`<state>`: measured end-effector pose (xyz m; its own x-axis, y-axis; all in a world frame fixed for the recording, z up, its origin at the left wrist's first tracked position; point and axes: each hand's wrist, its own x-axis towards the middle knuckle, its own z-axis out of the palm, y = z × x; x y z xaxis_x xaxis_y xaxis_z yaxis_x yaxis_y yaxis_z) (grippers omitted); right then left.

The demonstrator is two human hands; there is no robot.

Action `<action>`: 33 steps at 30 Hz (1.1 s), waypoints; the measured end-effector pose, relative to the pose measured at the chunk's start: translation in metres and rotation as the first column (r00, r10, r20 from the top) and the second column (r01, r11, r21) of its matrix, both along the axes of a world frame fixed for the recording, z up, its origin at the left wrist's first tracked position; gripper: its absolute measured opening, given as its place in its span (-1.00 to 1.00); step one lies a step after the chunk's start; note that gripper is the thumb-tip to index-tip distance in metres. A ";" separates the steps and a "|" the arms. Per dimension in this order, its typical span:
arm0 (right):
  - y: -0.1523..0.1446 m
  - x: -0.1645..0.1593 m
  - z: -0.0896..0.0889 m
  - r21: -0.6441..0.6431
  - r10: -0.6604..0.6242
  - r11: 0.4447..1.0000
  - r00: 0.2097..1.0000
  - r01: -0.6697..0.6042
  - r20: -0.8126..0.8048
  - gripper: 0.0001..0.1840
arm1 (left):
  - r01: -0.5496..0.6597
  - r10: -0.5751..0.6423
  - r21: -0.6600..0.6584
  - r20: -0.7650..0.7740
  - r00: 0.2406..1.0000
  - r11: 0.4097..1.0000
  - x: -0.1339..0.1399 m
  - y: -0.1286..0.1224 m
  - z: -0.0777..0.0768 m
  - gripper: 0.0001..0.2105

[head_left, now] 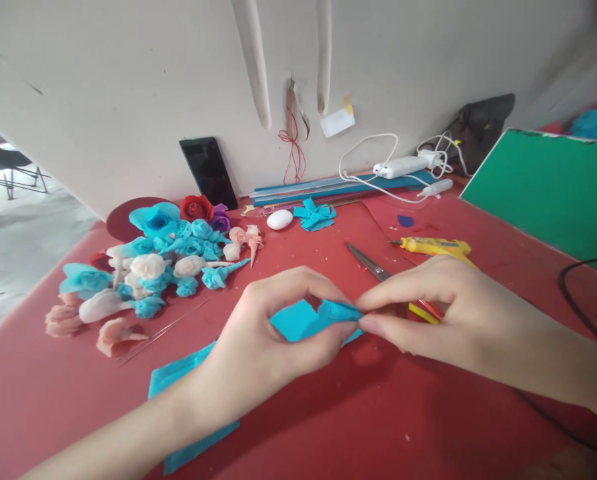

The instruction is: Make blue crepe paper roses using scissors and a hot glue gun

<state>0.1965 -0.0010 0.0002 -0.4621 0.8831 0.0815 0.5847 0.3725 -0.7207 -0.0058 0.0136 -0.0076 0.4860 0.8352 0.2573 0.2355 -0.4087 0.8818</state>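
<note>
At the centre of the frame, above the red worktop, is the blue paper, its upper part folded or rolled. The left hand pinches it between thumb and fingers near its right end. The right hand closes thumb and forefinger on the tip just beside. Whether the flat blue area to the left belongs to the same piece cannot be determined.

Handling: the paper appears thin, light and soft. Expect it to crease and tear readily, with little tendency to slip. Grip the gathered tip with light fingertip pressure; avoid pulling on a single-layer edge.

Surroundings: blue sheets lie partly under the left forearm at lower left. Flowers are heaped at centre left, with thin wires in front of them. A white egg and blue strips lie side by side above centre.

Obstructions: the scissors lie behind the right hand, which partly hides them. The glue gun lies near them; its temperature is unknown. A black cable runs along the right side. Keep the right hand clear of all three.
</note>
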 end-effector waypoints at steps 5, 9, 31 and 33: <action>-0.001 0.003 -0.002 0.049 0.010 0.999 0.999 -0.012 0.050 -0.74 | -0.011 0.011 0.007 -0.003 1.000 1.000 0.001 0.001 0.001 -0.94; -0.002 0.006 -0.002 0.086 0.046 0.995 0.996 -0.052 0.076 -0.71 | -0.003 0.003 0.004 -0.017 1.000 1.000 0.001 0.001 0.001 -0.94; 0.005 0.007 -0.001 -0.070 0.108 0.992 0.988 -0.101 0.113 -0.72 | 0.021 -0.001 0.179 -0.110 0.994 0.984 0.001 0.001 -0.003 -0.91; 0.006 0.007 0.000 -0.124 0.103 0.988 0.988 -0.089 0.112 -0.73 | 0.016 0.006 0.182 -0.122 0.993 0.983 0.001 0.002 -0.003 -0.92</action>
